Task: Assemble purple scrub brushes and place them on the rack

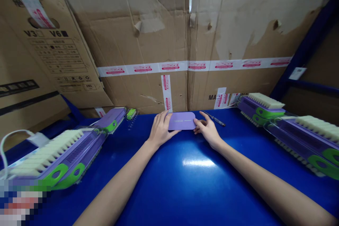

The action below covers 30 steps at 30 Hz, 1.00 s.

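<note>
A flat purple panel with rounded corners and small light lettering [182, 121] is held between my two hands near the back of the blue table. My left hand [159, 129] grips its left end, thumb along the near edge and fingers over the far side. At the right end, my right hand [208, 130] pinches the panel with its thumb on the face, while the index finger sticks out away from it. Just beyond my right hand lies a slim screwdriver-like tool with a dark tip [215, 118]. What lies under the panel is hidden.
Purple-and-green brush-like units with cream bristles stand at the left [60, 155] and right [304, 137]. A small green piece [131, 114] lies at the back left. Taped cardboard [143, 88] walls the back of the blue table [169, 190]. A white cable [13, 134] loops at left.
</note>
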Tool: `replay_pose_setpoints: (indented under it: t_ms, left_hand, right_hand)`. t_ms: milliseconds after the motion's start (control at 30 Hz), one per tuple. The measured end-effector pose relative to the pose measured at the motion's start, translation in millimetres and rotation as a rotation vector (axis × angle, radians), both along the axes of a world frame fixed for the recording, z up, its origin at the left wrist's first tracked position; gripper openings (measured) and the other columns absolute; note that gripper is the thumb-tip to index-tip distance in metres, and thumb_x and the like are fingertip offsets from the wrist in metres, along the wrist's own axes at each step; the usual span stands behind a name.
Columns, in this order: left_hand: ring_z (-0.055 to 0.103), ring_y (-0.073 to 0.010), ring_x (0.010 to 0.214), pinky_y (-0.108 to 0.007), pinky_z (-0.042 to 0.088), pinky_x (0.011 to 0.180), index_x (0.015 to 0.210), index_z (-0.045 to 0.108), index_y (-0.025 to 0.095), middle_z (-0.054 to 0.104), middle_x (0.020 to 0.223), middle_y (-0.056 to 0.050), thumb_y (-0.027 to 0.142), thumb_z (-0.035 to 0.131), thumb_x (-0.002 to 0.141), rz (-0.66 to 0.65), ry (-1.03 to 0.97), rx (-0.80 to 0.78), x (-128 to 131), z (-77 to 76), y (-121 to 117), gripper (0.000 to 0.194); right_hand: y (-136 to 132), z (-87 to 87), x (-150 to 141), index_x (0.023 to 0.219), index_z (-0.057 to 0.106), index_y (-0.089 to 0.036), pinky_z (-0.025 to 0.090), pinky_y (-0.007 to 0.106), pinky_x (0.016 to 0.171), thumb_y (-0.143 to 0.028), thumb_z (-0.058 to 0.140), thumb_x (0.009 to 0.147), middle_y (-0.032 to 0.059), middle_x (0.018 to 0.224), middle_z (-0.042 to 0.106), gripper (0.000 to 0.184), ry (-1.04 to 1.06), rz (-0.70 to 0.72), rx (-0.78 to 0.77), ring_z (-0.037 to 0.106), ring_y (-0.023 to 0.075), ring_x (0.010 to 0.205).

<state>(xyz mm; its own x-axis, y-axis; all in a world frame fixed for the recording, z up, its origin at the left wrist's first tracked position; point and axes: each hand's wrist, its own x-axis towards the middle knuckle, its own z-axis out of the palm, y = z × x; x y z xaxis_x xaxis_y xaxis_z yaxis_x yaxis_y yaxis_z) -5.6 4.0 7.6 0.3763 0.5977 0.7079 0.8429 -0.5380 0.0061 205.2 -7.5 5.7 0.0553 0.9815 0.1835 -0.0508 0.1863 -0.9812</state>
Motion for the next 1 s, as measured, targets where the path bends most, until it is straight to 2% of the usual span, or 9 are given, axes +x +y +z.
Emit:
replay_pose_setpoints:
  t_ms: [133, 267, 433, 533, 600, 733, 867, 933, 1000]
  left_hand:
    - [0.048, -0.0323, 0.118, -0.046, 0.041, 0.096, 0.117, 0.049, 0.013, 0.050, 0.128, -0.021, 0.057, 0.057, 0.077, 0.058, -0.077, 0.009, 2.6, -1.0, 0.1, 0.060]
    - [0.046, -0.0326, 0.119, -0.048, 0.038, 0.098, 0.114, 0.052, 0.013, 0.050, 0.127, -0.020, 0.047, 0.051, 0.084, 0.094, 0.000, -0.002, 0.6, -0.7, 0.9, 0.046]
    - [0.049, -0.0326, 0.113, -0.047, 0.039, 0.093, 0.121, 0.050, 0.012, 0.049, 0.126, -0.020, 0.039, 0.047, 0.087, 0.197, 0.040, -0.029, 0.0, -1.5, -0.1, 0.044]
    - [0.052, -0.0339, 0.103, -0.046, 0.042, 0.084, 0.123, 0.047, 0.008, 0.052, 0.117, -0.021, 0.042, 0.045, 0.087, 0.331, 0.011, -0.066, 1.1, -1.5, -1.1, 0.049]
    - [0.053, -0.0335, 0.099, -0.046, 0.043, 0.080, 0.120, 0.047, 0.007, 0.056, 0.109, -0.020, 0.041, 0.045, 0.087, 0.369, -0.007, -0.099, 0.8, -2.1, -0.8, 0.048]
    - [0.053, -0.0305, 0.102, -0.045, 0.043, 0.085, 0.121, 0.045, 0.011, 0.056, 0.109, -0.017, 0.033, 0.045, 0.086, 0.259, -0.039, -0.119, -1.7, -5.4, 1.6, 0.041]
    - [0.051, -0.0288, 0.109, -0.043, 0.042, 0.088, 0.126, 0.040, 0.013, 0.054, 0.118, -0.017, 0.030, 0.044, 0.086, 0.137, -0.031, -0.122, -3.3, -6.0, 2.9, 0.044]
    - [0.052, -0.0281, 0.108, -0.042, 0.042, 0.088, 0.127, 0.041, 0.013, 0.055, 0.118, -0.016, 0.030, 0.042, 0.087, 0.135, 0.005, -0.112, -5.6, -2.7, 3.6, 0.043]
    - [0.053, -0.0279, 0.105, -0.041, 0.042, 0.087, 0.125, 0.044, 0.014, 0.057, 0.116, -0.015, 0.030, 0.038, 0.089, 0.189, 0.035, -0.085, -11.5, 2.4, 5.6, 0.040]
  right_hand:
    - [-0.5, 3.1, -0.9, 0.138, 0.028, -0.015, 0.053, 0.027, 0.049, -0.040, 0.060, 0.079, -0.0013, 0.066, 0.059, 0.071, 0.030, 0.003, -0.055, 0.062, 0.0157, 0.056]
    - [0.1, 1.5, -1.4, 0.138, 0.028, -0.019, 0.056, 0.028, 0.052, -0.040, 0.059, 0.079, 0.0060, 0.090, 0.063, 0.070, -0.001, 0.008, -0.061, 0.064, 0.0155, 0.063]
    - [1.2, -4.2, 1.2, 0.134, 0.036, -0.019, 0.055, 0.029, 0.051, -0.045, 0.057, 0.077, 0.0108, 0.112, 0.056, 0.065, -0.134, -0.012, 0.042, 0.063, 0.0145, 0.066]
    - [0.0, -4.9, 2.0, 0.131, 0.040, -0.021, 0.054, 0.030, 0.053, -0.041, 0.054, 0.079, 0.0096, 0.112, 0.057, 0.058, -0.268, -0.036, 0.105, 0.062, 0.0156, 0.070]
    - [-1.3, -4.6, 1.7, 0.130, 0.043, -0.021, 0.054, 0.031, 0.056, -0.037, 0.052, 0.080, 0.0093, 0.109, 0.059, 0.053, -0.374, -0.052, 0.158, 0.062, 0.0169, 0.074]
    - [-1.7, -6.6, 1.3, 0.128, 0.047, -0.020, 0.053, 0.038, 0.075, -0.030, 0.051, 0.081, 0.0102, 0.109, 0.060, 0.048, -0.583, -0.051, 0.305, 0.061, 0.0201, 0.087]
    - [1.4, -11.9, 3.1, 0.132, 0.042, -0.020, 0.044, 0.045, 0.094, -0.030, 0.050, 0.082, 0.0116, 0.116, 0.056, 0.052, -0.711, -0.088, 0.370, 0.056, 0.0240, 0.104]
    - [2.3, -13.6, 3.8, 0.134, 0.040, -0.019, 0.041, 0.047, 0.097, -0.030, 0.049, 0.082, 0.0127, 0.118, 0.054, 0.054, -0.742, -0.102, 0.367, 0.053, 0.0254, 0.110]
    - [2.1, -14.0, 3.9, 0.135, 0.038, -0.019, 0.040, 0.047, 0.099, -0.029, 0.049, 0.083, 0.0130, 0.120, 0.052, 0.054, -0.759, -0.104, 0.378, 0.051, 0.0260, 0.113]
